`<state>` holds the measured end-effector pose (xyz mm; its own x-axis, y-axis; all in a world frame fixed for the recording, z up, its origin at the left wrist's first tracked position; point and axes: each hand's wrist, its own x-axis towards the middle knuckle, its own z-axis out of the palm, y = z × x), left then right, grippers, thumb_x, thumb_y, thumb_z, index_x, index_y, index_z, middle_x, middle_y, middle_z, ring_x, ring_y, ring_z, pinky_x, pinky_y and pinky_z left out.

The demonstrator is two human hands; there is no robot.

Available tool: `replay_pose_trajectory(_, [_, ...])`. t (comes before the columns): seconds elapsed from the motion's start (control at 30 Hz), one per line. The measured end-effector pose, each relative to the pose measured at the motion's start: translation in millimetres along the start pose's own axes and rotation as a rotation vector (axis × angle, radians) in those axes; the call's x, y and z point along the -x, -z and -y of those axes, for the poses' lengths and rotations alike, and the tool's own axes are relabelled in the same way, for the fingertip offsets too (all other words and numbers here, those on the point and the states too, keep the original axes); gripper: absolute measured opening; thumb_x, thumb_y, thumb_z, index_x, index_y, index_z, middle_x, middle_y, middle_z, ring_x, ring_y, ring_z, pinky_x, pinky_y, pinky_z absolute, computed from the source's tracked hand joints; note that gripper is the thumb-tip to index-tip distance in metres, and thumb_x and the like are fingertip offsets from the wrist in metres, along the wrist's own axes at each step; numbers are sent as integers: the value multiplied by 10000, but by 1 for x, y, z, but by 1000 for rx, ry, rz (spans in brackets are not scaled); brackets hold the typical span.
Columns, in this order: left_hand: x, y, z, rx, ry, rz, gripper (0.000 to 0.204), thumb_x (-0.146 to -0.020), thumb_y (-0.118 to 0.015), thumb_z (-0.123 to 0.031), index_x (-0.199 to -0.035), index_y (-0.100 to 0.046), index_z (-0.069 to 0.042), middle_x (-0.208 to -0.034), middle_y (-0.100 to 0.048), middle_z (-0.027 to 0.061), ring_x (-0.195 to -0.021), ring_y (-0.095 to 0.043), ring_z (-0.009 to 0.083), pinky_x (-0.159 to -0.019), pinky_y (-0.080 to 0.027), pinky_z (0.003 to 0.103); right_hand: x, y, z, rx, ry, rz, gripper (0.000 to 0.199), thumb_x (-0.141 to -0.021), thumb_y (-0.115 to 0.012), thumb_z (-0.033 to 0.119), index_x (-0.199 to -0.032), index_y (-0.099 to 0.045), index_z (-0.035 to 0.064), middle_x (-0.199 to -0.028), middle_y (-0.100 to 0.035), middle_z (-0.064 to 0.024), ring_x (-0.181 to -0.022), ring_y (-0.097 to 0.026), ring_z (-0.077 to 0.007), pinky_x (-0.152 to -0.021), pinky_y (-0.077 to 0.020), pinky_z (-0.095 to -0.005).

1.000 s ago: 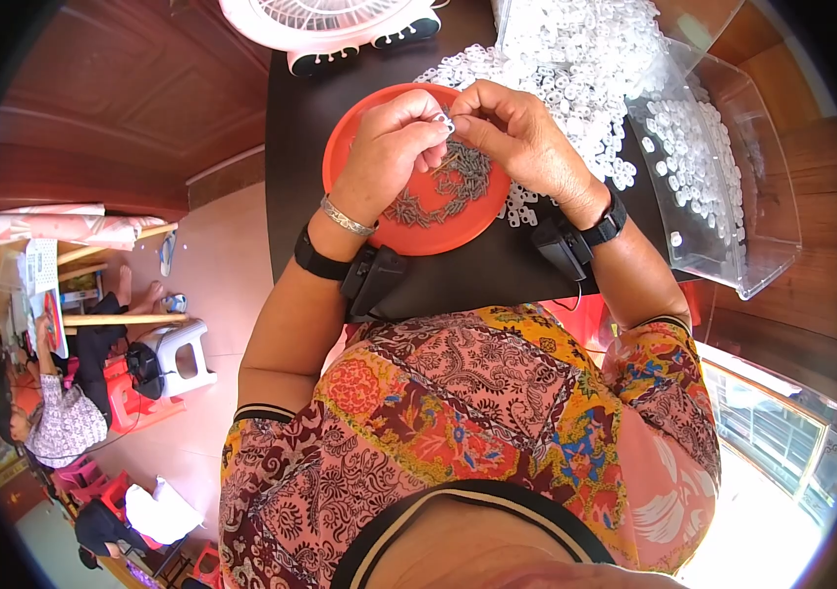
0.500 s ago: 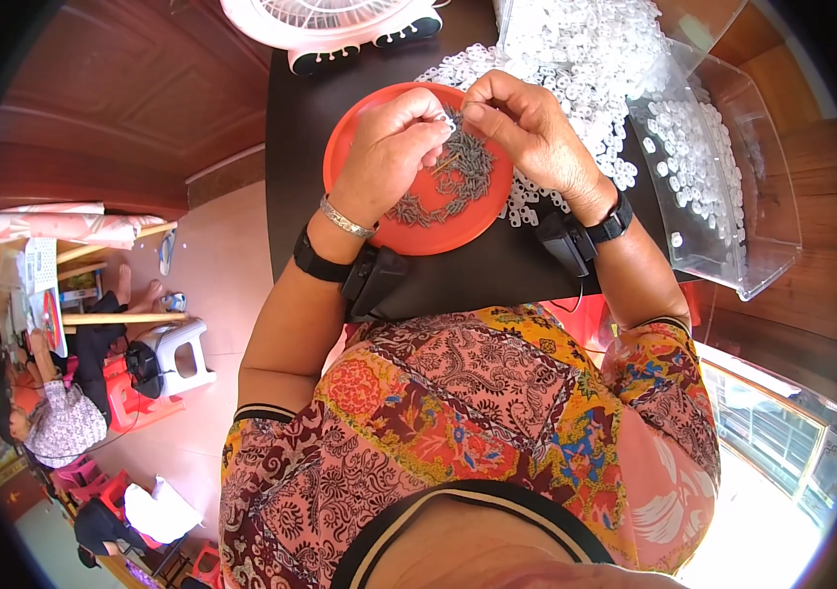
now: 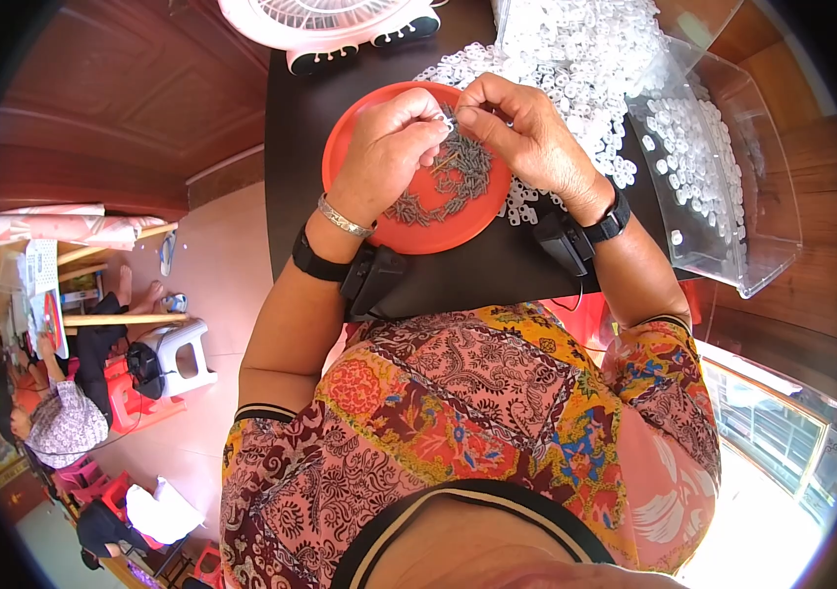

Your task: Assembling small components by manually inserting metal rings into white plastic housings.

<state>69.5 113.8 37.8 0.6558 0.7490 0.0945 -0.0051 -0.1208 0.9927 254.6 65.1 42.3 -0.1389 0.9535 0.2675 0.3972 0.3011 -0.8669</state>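
Observation:
My left hand [image 3: 389,147] and my right hand [image 3: 526,133] meet fingertip to fingertip above an orange round tray [image 3: 350,147] on a black table [image 3: 291,128]. Between the fingertips of both hands sits a small white plastic piece [image 3: 447,120]. A heap of small dark metal pins [image 3: 458,182] lies in the tray under my hands. Just beyond my right hand spreads a pile of small white plastic pieces [image 3: 575,59]. Both wrists carry black bands with black boxes.
A clear plastic bin [image 3: 732,167] with more white pieces stands at the right. A pink-and-white fan [image 3: 330,25] stands at the table's far edge. At the lower left a person sits on the floor by a white stool [image 3: 178,353] and red stools.
Both hands stay over the tray; my right hand has shifted slightly toward the left hand, the fingertips closing on the small white piece.

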Motion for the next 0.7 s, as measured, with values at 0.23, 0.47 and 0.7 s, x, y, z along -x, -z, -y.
replay_pose_trajectory(0.23, [1,-1,-2,-24,15,-10,126,-854,-517,-151,-794,-533,-41,-670,-535,3,-604,-492,73,-551,-392,218,1,-3,-1,-46,12,3,126,-881,-579,131,-880,-575,5,-672,-569,-58,-620,-505,-103,-588,-433,-272])
replay_pose_trajectory(0.47, [0,1,2,-51,13,20,134,-855,-515,-153,-773,-523,-47,-661,-528,2,-599,-488,74,-553,-394,220,1,-4,-4,-26,14,20,144,-888,-562,148,-879,-569,5,-671,-568,-84,-622,-533,-150,-594,-439,-299])
replay_pose_trajectory(0.7, [1,0,2,-101,2,43,148,-866,-501,-158,-764,-514,-51,-659,-529,-1,-595,-483,67,-542,-390,210,1,-4,-1,116,34,40,156,-893,-555,172,-872,-563,18,-683,-575,-134,-639,-577,-275,-612,-457,-350])
